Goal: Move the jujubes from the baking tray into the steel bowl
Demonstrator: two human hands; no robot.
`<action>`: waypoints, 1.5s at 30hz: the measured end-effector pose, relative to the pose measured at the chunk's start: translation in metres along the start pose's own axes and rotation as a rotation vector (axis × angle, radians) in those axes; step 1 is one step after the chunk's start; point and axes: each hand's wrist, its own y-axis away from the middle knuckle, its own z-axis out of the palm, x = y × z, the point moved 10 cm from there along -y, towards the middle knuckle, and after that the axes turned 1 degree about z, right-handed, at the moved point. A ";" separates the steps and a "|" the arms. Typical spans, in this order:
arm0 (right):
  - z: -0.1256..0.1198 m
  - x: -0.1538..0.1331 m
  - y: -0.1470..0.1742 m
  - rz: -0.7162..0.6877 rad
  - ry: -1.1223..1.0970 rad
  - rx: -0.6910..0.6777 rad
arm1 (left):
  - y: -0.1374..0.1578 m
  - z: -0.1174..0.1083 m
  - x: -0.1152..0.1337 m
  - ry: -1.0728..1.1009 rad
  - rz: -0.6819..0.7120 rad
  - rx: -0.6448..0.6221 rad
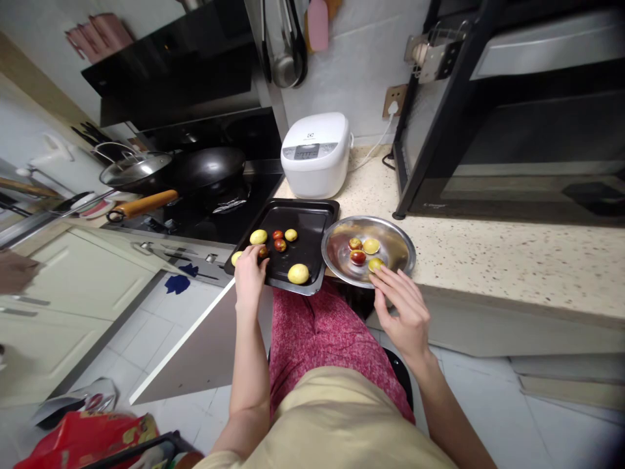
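The right hand [404, 305], thumb apart, touches a yellow fruit [375, 264] in the steel bowl [399, 253]; whether the left hand [249, 273] grips the dark-red fruit [263, 252] on the black tray [313, 225], I cannot tell. A nudge could roll it off.

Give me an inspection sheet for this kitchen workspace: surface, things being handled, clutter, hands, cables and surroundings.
Surface: pale speckled countertop.
Job's things: black tray and steel bowl side by side, both holding yellow pieces and reddish pieces.
Clutter: red bag at lower left; blue item on the floor.
Hands: left hand at the tray, fingers at a reddish-brown piece; right hand at the bowl, fingertips at a yellow piece; grip unclear.
Cables: white cord plugged into the wall outlet.
Surroundings: rice cooker behind; wok and lidded pan at left.
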 end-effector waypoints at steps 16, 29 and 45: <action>0.000 -0.001 -0.001 0.017 0.006 0.012 | 0.003 0.015 0.002 0.055 -0.043 -0.035; -0.004 -0.008 -0.004 0.018 -0.022 0.038 | 0.014 -0.011 0.062 0.585 0.057 0.101; 0.013 -0.027 -0.016 -0.047 -0.093 -0.074 | 0.064 0.019 0.169 0.854 0.359 -0.178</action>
